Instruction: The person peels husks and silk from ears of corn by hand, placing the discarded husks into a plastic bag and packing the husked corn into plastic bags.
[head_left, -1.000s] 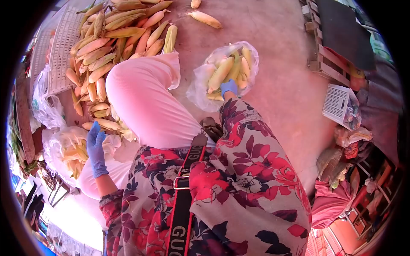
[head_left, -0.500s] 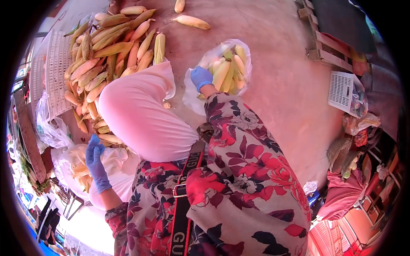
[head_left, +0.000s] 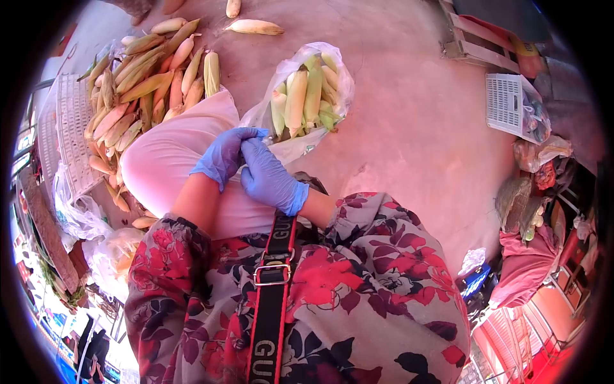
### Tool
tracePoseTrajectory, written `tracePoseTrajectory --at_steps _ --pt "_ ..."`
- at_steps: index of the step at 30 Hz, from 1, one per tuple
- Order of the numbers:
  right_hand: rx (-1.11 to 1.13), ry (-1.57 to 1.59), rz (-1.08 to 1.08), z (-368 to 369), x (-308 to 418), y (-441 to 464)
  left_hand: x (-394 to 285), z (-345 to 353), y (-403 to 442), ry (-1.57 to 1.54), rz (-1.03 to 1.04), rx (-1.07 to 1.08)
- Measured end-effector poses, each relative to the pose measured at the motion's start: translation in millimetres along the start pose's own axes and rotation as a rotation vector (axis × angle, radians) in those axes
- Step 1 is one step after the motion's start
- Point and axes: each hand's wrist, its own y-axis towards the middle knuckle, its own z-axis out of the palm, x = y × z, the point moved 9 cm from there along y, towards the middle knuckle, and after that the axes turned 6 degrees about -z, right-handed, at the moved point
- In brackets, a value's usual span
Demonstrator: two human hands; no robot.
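Note:
My left hand and my right hand, both in blue gloves, meet over my covered left knee with their fingers closed. Their fingertips press together at the near left edge of a clear plastic bag. Whatever lies between the fingers is hidden. Several pale green ears of corn fill the bag, which lies on the floor with its near film spread towards my hands. Left of it, beyond my knee, is a large heap of corn in husks.
A white plastic crate lies on its side against the heap, with plastic bags below it. One loose ear rests on the floor. At right are a wooden pallet, a white basket and a red cloth.
My left hand has come up from the lower left to meet my right hand, which has moved down and left. The corn in the bag now shows more fully. The view has shifted slightly.

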Motion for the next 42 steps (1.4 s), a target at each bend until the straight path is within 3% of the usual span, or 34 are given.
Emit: tracePoseTrajectory --at_steps 1,2,4,5,6,8,11,14,17,18,20,23,25,30,33,35,38,42 --pt "0.000 -0.009 -0.085 -17 8 3 -5 -2 2 0.067 0.062 -0.046" --pt "-0.001 -0.014 -0.166 -32 12 1 -22 4 -7 0.008 0.299 0.036" --pt "-0.032 0.021 0.078 -59 -60 -13 -25 15 -21 -0.138 0.409 0.154" --pt "-0.183 -0.187 0.156 -84 -104 -20 -28 22 -29 -0.213 0.470 0.216" --pt "-0.330 -0.393 0.237 -107 -148 -33 -24 38 -42 -0.117 0.397 0.158" --pt "-0.282 -0.604 0.669 -123 -257 -80 -20 71 -60 0.074 0.338 0.248" --pt "0.375 -0.293 0.731 -50 -320 -99 -17 91 -72 0.239 0.247 0.423" --pt "0.912 -0.476 0.614 -11 -278 -75 -18 96 -79 0.166 0.256 0.472" --pt "1.028 -0.442 0.307 22 -246 -71 -39 87 -85 -0.014 0.380 0.523" --pt "1.072 -0.455 0.295 22 -250 -73 -52 78 -85 -0.131 0.474 0.494" --pt "1.172 -0.708 0.593 -9 -289 -92 -61 57 -88 -0.207 0.537 0.444" --pt "0.846 -0.809 0.939 -101 -328 -95 -65 40 -89 -0.265 0.589 0.398" --pt "0.665 -0.940 1.014 -157 -347 -72 -67 35 -86 -0.268 0.600 0.367" --pt "0.280 -1.001 0.514 -211 -312 -18 -95 34 -85 -0.052 0.508 0.153" --pt "-0.073 -0.860 0.584 -240 -242 -34 -131 60 -96 0.240 0.516 0.075" --pt "-0.266 -0.794 0.489 -254 -218 -57 -152 96 -111 0.413 0.570 0.079" --pt "-0.474 -0.789 0.521 -274 -181 -100 -166 143 -131 0.579 0.685 0.124" --pt "-0.475 -0.717 0.646 -245 -177 -152 -146 122 -109 0.465 0.596 0.151"
